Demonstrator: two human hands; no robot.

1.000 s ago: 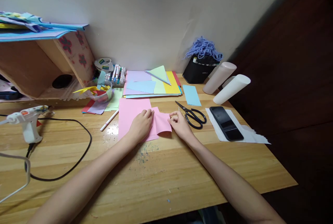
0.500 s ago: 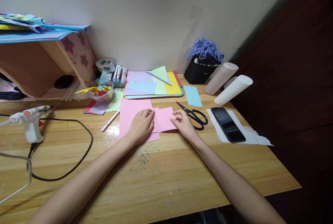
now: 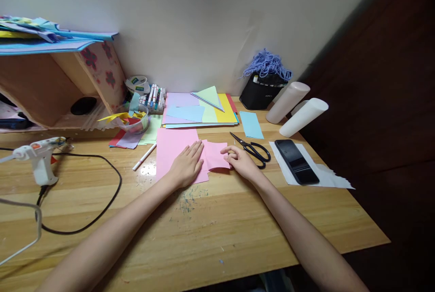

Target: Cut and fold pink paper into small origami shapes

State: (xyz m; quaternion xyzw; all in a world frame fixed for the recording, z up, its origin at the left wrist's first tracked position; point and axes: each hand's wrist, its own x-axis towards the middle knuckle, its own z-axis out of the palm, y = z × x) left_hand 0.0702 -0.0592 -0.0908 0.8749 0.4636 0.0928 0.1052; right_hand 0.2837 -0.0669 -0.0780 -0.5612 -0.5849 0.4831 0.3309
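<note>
My left hand [image 3: 186, 164] lies flat with fingers stretched out, pressing on a large pink sheet [image 3: 175, 140] and the left part of a smaller pink paper [image 3: 216, 152]. My right hand [image 3: 239, 160] pinches the smaller paper near its right edge, between thumb and bent fingers. That paper bows up slightly off the table on this side. Beside my right hand lie black-handled scissors [image 3: 253, 148], blades pointing up and to the left. A white marker [image 3: 144, 157] rests at the left of the large sheet.
Behind the pink sheets lies a stack of coloured paper [image 3: 224, 106], with a light blue slip [image 3: 251, 124] to its right. A phone [image 3: 296, 161] sits at the right, near two white cylinders [image 3: 304, 117]. A glue gun [image 3: 42, 158] and its cable [image 3: 118, 183] occupy the left.
My left hand's fingers have straightened and flattened on the paper. My right hand has shifted slightly left over the small pink paper, which now curves more.
</note>
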